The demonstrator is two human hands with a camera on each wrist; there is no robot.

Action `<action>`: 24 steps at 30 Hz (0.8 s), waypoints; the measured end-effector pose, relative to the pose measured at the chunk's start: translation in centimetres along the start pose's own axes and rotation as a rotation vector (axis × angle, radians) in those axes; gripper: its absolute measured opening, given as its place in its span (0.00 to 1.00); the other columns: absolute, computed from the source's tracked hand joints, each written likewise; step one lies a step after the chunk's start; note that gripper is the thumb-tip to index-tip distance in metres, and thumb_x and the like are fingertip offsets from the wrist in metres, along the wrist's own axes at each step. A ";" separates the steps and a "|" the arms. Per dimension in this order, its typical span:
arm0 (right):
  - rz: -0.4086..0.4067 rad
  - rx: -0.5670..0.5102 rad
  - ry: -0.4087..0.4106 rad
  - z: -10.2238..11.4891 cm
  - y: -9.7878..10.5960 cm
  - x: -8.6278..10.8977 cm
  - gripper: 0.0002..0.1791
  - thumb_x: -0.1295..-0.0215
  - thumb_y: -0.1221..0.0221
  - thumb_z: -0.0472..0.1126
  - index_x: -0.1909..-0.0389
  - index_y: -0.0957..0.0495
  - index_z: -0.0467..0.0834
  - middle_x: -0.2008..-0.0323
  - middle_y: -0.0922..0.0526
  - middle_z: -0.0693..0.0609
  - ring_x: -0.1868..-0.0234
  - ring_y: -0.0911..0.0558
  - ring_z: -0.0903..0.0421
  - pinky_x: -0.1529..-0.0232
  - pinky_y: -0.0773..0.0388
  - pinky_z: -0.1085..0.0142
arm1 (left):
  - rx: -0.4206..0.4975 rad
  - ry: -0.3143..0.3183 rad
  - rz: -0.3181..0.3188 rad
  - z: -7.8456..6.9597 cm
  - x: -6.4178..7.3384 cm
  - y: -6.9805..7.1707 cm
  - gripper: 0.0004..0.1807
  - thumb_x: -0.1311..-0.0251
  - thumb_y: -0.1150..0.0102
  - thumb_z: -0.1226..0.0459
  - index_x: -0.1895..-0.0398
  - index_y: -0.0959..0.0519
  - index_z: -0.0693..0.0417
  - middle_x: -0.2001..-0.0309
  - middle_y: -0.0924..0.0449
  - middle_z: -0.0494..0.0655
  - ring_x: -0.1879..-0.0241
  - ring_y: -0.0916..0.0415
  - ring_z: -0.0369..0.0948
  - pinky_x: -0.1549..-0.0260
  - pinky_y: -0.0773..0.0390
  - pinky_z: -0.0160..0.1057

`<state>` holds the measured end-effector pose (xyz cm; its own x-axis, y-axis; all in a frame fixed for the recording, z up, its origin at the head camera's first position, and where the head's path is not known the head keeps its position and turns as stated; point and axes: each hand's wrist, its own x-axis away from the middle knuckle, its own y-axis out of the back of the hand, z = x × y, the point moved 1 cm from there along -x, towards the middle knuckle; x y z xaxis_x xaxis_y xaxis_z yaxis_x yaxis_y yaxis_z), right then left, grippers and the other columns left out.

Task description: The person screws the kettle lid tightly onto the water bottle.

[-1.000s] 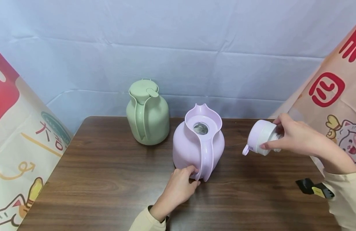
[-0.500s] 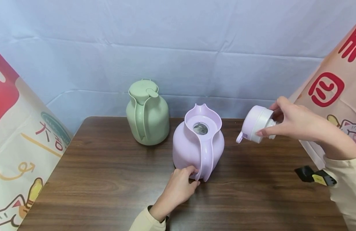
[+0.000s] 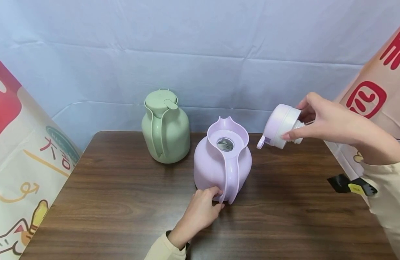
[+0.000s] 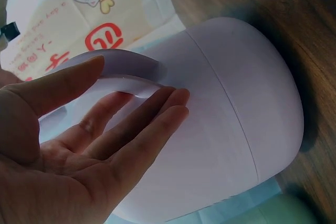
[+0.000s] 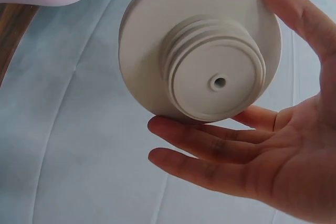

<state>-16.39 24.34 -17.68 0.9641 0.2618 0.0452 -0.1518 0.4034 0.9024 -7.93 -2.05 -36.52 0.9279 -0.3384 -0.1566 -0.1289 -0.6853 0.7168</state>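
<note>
A lilac thermos jug stands upright on the table with its round mouth uncovered. My left hand holds the lower end of its handle; in the left wrist view the thumb lies on one side of the handle and the fingers on the other. To the right of the jug, my right hand grips a lilac and white screw lid by its rim, tilted in the air. The right wrist view shows the lid's threaded underside with a small hole in it.
A green thermos jug with its lid on stands to the left, behind the lilac one. Pale cloth hangs behind the brown wooden table. Printed cloths hang at the left and right sides.
My right hand has raised the lid and brought it leftward, closer to the lilac jug. The left hand and both jugs have stayed in place.
</note>
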 end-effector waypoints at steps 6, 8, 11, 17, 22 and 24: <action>-0.001 -0.028 0.009 1.1 0.3 -0.7 0.41 0.59 0.28 0.50 0.52 0.41 0.36 0.58 0.22 0.42 0.55 0.26 0.47 0.63 0.32 0.60 | -0.010 -0.003 -0.005 0.0 0.0 0.0 0.10 0.57 0.33 0.69 0.67 0.20 0.57 0.68 0.18 0.48 0.66 0.22 0.44 0.67 0.25 0.38; 0.001 -0.036 0.017 1.6 0.4 -0.8 0.41 0.58 0.28 0.50 0.51 0.42 0.37 0.58 0.22 0.42 0.55 0.25 0.47 0.63 0.32 0.61 | -0.013 -0.006 -0.007 0.0 0.0 0.0 0.10 0.57 0.33 0.69 0.68 0.20 0.57 0.68 0.18 0.47 0.67 0.22 0.44 0.68 0.25 0.38; 0.007 -0.053 0.024 2.4 0.3 -1.1 0.41 0.58 0.29 0.50 0.51 0.42 0.36 0.59 0.22 0.43 0.55 0.23 0.48 0.63 0.31 0.62 | -0.015 -0.011 -0.010 0.0 0.0 -0.1 0.10 0.57 0.33 0.69 0.69 0.20 0.57 0.69 0.18 0.47 0.67 0.22 0.44 0.69 0.25 0.38; 0.013 -0.120 0.052 4.1 -0.2 -1.8 0.39 0.57 0.29 0.47 0.51 0.42 0.37 0.59 0.21 0.44 0.57 0.21 0.51 0.62 0.32 0.68 | -0.018 -0.018 -0.009 0.0 -0.1 0.0 0.09 0.57 0.34 0.69 0.69 0.20 0.57 0.68 0.18 0.47 0.68 0.22 0.44 0.69 0.25 0.38; 0.022 -0.208 0.087 5.3 -0.9 -2.2 0.36 0.56 0.29 0.44 0.52 0.42 0.38 0.59 0.21 0.45 0.59 0.20 0.55 0.61 0.31 0.72 | -0.019 -0.013 -0.004 0.0 -0.1 0.0 0.09 0.56 0.35 0.70 0.68 0.20 0.57 0.69 0.18 0.47 0.68 0.22 0.45 0.69 0.25 0.39; 0.028 -0.216 0.100 5.7 -1.3 -2.4 0.36 0.56 0.29 0.44 0.53 0.41 0.38 0.59 0.21 0.45 0.58 0.20 0.55 0.60 0.31 0.69 | -0.021 -0.009 -0.002 0.0 -0.1 0.0 0.09 0.56 0.35 0.70 0.68 0.20 0.57 0.69 0.18 0.47 0.68 0.22 0.45 0.69 0.25 0.39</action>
<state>-17.27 18.15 -16.51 0.9341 0.3567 0.0165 -0.2318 0.5704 0.7880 -8.03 -2.04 -36.47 0.9248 -0.3432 -0.1643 -0.1196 -0.6722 0.7307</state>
